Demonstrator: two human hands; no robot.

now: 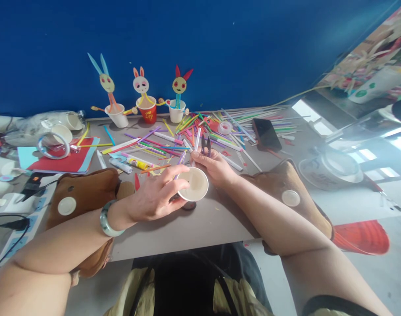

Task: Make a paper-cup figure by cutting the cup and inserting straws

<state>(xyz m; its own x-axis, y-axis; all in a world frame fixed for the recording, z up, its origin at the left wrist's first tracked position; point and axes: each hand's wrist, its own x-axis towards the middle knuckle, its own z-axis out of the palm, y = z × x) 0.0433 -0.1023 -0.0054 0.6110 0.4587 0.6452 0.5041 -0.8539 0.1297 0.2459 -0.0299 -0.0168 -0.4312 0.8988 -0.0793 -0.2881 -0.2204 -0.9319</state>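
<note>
One white paper cup [200,189], near centre, mouth tilted toward the wearer; left hand [154,195] reaching in from the left, wrist bent, fingers curled round its rim. One right hand [216,166], forearm slanting in from the near right, fingers closed on white sticks [197,144] and dark-handled scissors [206,147]. Three rabbit-figure cups [146,109] at the far edge.

open gray tabletop [183,235] along the near edge, scattered sticks [189,127] beyond, brown cushions [88,188] flanking both sides
</note>
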